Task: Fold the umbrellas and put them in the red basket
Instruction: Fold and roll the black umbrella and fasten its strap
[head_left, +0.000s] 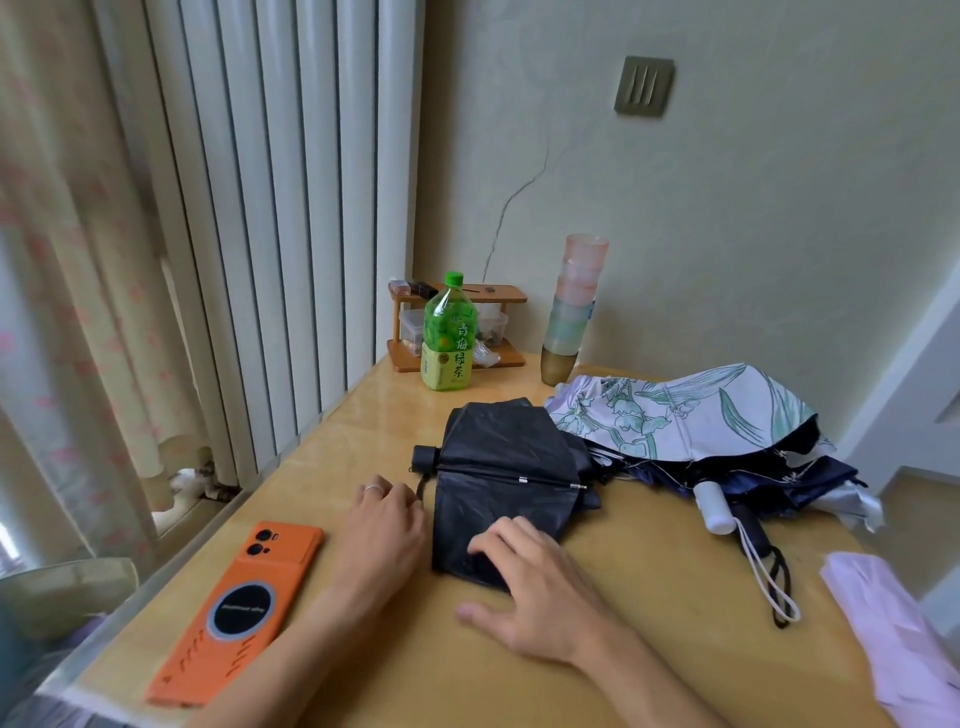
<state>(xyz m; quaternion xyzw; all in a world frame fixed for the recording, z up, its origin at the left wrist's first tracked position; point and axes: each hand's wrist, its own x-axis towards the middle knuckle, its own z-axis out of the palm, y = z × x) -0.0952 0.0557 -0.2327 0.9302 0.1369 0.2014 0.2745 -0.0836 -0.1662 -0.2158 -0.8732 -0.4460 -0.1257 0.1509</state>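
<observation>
The black umbrella (506, 467) lies on the counter (649, 597). The right hand (535, 582) presses its near fabric with almost straight fingers (498, 535). The left hand (384, 525) rests relaxed just beside the handle end (contact with the strap is unclear). The canopy is collapsed, loose and wrinkled.

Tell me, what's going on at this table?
A person is folding a black umbrella on the table. The right hand presses down its near cloth, and the left hand rests beside its strap. A flowery umbrella lies loose to the right, not folded yet. No red basket shows.
</observation>
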